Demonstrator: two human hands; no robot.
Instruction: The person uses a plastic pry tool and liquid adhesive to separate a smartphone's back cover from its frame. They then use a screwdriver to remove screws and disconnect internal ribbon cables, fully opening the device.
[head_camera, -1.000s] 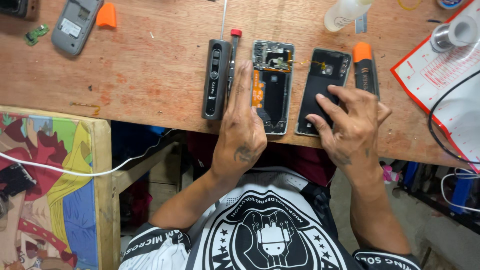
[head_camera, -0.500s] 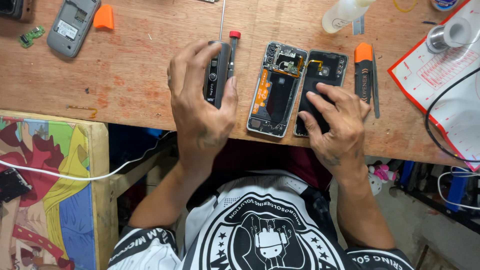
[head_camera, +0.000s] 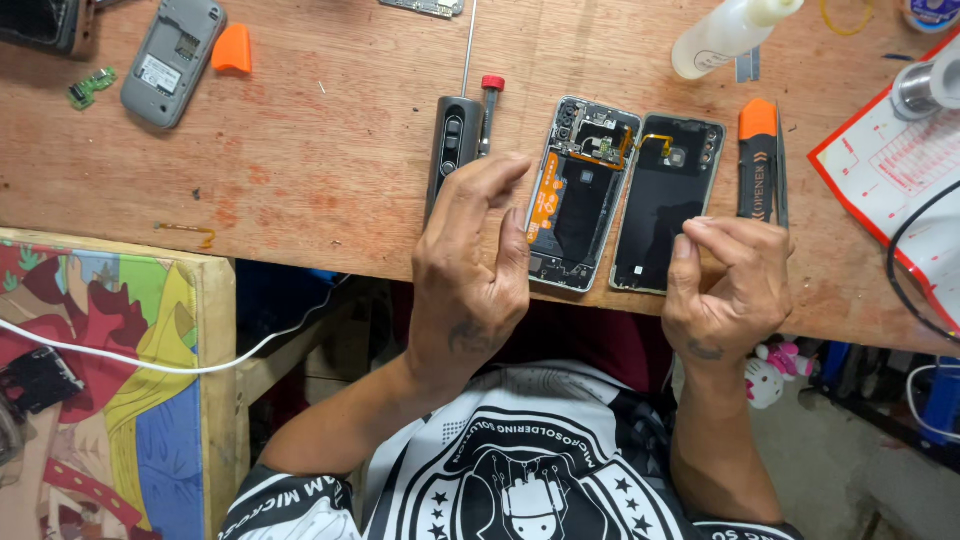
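So the left hand (head_camera: 470, 265) is hovering over the near edge of the bare wooden workbench (head_camera: 320, 170), fingers loosely curled and apart, not gripping anything. Just past its fingertips sits a dark grey electric screwdriver (head_camera: 447, 150) with a thin metal shaft sticking out the far end, and right next to that a small screwdriver with a red cap (head_camera: 488, 110). To the right of the index finger, pretty much beside it, lies the opened smartphone body with its black battery, orange flex strip and exposed boards (head_camera: 580, 190).

The right hand (head_camera: 728, 285) has its fingers bunched in toward the thumb, like a pinch, but whether there's something tiny in there can't be made out. It's sitting over the near right corner of the black phone back cover (head_camera: 660, 195), which lies inside-up right alongside the phone body, joined to it by a thin orange ribbon at the top. Just beyond the right hand's knuckles is an orange-and-black pry tool (head_camera: 757, 160).

Further out there's a clear plastic squeeze bottle (head_camera: 725, 35), and far off to the left hand's side a grey old-style handset (head_camera: 172, 60).
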